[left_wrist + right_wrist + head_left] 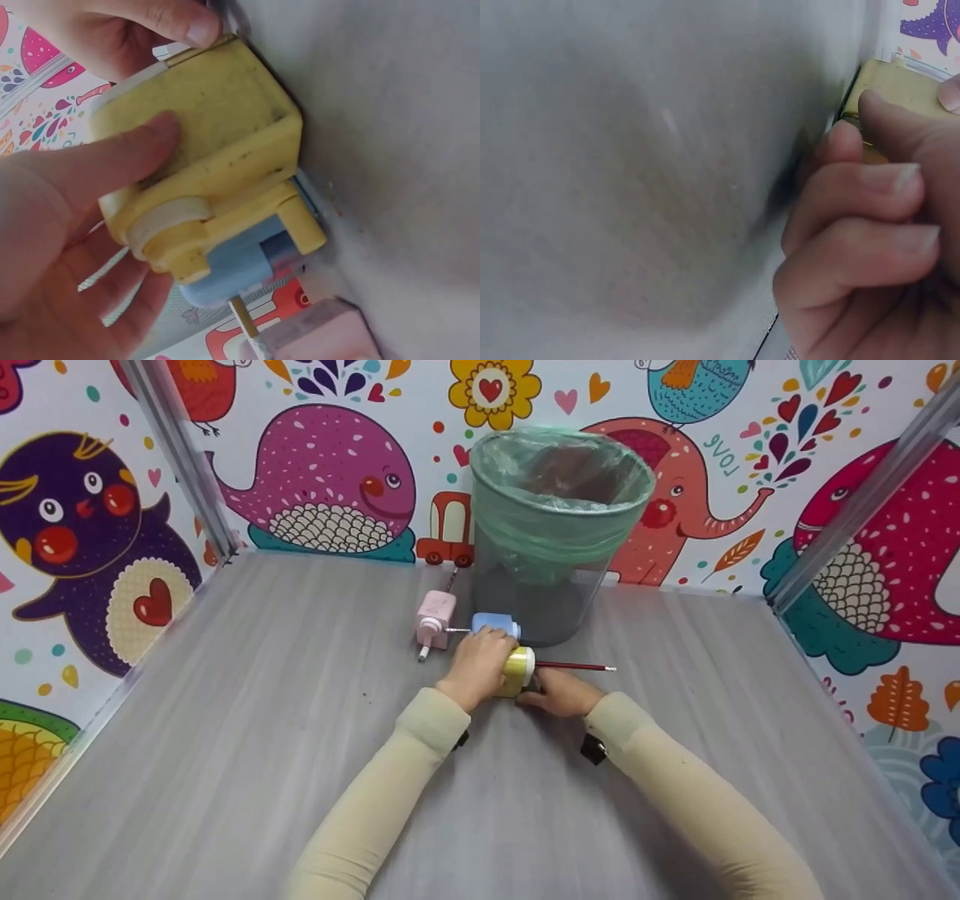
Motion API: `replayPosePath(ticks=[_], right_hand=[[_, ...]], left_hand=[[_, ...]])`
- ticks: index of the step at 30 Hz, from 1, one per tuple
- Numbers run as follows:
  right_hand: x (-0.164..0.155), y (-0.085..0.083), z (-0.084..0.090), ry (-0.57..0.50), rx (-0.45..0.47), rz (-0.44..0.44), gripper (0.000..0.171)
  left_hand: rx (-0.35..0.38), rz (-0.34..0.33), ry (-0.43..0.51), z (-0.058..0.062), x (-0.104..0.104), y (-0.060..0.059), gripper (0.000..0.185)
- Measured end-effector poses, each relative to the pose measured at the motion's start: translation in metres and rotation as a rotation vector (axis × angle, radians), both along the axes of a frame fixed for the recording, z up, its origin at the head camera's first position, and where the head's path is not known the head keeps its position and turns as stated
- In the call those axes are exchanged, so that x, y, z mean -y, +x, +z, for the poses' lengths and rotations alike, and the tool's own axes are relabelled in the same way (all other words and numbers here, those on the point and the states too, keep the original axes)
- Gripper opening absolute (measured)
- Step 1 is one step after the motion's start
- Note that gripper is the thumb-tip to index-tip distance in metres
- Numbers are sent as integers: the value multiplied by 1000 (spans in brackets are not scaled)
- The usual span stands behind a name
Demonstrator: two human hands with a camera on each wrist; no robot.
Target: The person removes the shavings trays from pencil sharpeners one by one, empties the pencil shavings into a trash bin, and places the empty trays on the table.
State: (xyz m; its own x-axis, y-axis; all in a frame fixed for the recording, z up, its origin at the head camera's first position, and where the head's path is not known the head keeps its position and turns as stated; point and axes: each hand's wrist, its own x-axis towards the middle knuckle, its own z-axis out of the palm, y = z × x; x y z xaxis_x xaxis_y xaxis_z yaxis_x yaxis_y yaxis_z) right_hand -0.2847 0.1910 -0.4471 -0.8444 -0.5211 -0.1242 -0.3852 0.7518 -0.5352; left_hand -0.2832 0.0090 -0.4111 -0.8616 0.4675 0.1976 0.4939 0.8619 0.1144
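A yellow pencil sharpener (519,671) lies on the grey table (225,735), and my left hand (480,660) grips its body from the left. In the left wrist view my thumb presses on the yellow sharpener's (210,142) side. A red pencil (577,666) sticks out of its right end. My right hand (562,694) lies just below the pencil, its curled fingers (870,187) holding the sharpener's (896,86) front end.
A blue sharpener (495,624) and a pink one (435,619) stand right behind my left hand. A grey bin (555,532) lined with a green bag stands behind them by the patterned back wall. Patterned walls close both sides.
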Motion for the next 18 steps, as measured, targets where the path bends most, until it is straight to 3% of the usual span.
replayPosePath(ticks=[5,14,18], right_hand=[[1,-4,-1,-23,53,-9,55],[0,-6,-3,-17,134,-36,47],[-1,-6,-3,-13,150,-50,41]], left_hand=[[9,13,14,1,1,0,35],[65,32,7,2,-4,0,35],[48,26,10,3,-3,0,34]])
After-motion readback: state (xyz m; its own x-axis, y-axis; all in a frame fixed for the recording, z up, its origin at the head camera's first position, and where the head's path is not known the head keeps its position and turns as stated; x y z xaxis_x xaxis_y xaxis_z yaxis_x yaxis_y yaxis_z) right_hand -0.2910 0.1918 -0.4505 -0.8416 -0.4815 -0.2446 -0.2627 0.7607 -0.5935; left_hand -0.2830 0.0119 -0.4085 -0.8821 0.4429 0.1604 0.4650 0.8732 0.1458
